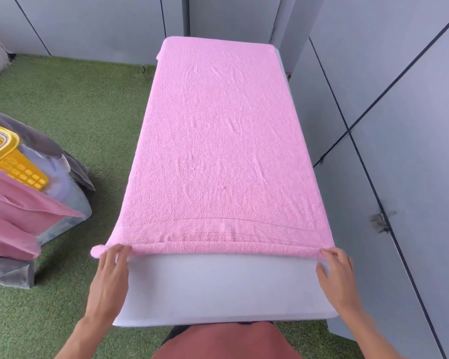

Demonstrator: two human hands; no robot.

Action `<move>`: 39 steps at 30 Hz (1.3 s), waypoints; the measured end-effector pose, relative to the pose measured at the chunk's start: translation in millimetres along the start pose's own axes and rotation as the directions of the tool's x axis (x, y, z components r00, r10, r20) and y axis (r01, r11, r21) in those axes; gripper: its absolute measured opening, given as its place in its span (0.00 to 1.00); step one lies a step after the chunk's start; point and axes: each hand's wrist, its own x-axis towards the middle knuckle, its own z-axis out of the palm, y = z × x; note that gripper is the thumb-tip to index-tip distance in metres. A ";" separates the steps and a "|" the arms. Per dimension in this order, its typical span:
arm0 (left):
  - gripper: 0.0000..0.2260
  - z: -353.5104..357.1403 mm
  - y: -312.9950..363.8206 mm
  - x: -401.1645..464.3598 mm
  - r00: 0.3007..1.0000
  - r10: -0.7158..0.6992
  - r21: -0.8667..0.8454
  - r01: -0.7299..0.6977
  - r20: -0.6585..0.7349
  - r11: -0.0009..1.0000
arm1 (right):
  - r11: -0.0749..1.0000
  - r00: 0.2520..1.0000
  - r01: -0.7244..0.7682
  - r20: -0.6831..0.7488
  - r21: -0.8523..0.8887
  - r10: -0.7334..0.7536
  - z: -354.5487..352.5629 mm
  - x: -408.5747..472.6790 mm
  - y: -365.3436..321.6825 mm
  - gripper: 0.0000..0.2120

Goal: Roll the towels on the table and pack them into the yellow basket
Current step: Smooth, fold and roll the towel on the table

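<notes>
Starting the roll: left hand (113, 268) and right hand (336, 268) pinching near edge of pink towel (218, 141) spread on table (218, 288); next, tucking tight and even, basket (16, 161) waiting on the left

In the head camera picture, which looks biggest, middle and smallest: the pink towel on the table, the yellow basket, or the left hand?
1. Flat pink terry towel, by far the largest.
2 and 3. Unsure: the yellow plastic basket is partly hidden and cut off by the picture's edge, and the left hand is nearer the camera. Their visible parts look alike.
</notes>
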 end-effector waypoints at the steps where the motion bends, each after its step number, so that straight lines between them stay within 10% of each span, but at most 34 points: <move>1: 0.22 -0.6 -1.0 4.7 1.000 -0.012 -0.011 0.012 0.005 1.000 | 1.000 1.000 -0.001 -0.002 0.007 0.001 -1.1 5.4 0.2 0.16; 11: 0.12 -25.3 -20.8 26.3 0.989 0.066 -0.079 -0.056 0.133 0.995 | 0.997 0.989 0.069 0.135 -0.029 -0.064 -19.2 16.1 25.6 0.14; 17: 0.14 -46.4 -34.1 63.2 0.907 -0.073 -0.316 0.218 0.414 0.923 | 0.985 0.924 -0.130 0.375 0.111 0.080 -43.8 55.3 19.4 0.15; 20: 0.14 -49.8 -29.9 75.7 0.917 -0.177 -0.401 0.321 0.357 0.858 | 0.974 0.961 -0.170 0.243 0.149 0.130 -37.3 61.3 6.4 0.18; 26: 0.08 -25.4 -9.9 42.0 0.995 0.099 0.032 -0.099 -0.001 0.995 | 0.983 0.993 -0.027 -0.115 -0.184 0.006 -7.3 16.5 -2.2 0.11; 31: 0.21 -3.8 6.0 8.8 0.984 0.174 0.026 -0.173 -0.035 0.985 | 0.978 0.997 0.030 -0.070 -0.204 -0.045 -0.7 4.8 -4.7 0.20; 39: 0.14 -5.6 -1.8 38.9 0.995 0.093 0.040 -0.092 -0.019 0.995 | 0.993 0.998 0.029 -0.060 -0.116 -0.036 6.4 29.4 -4.4 0.18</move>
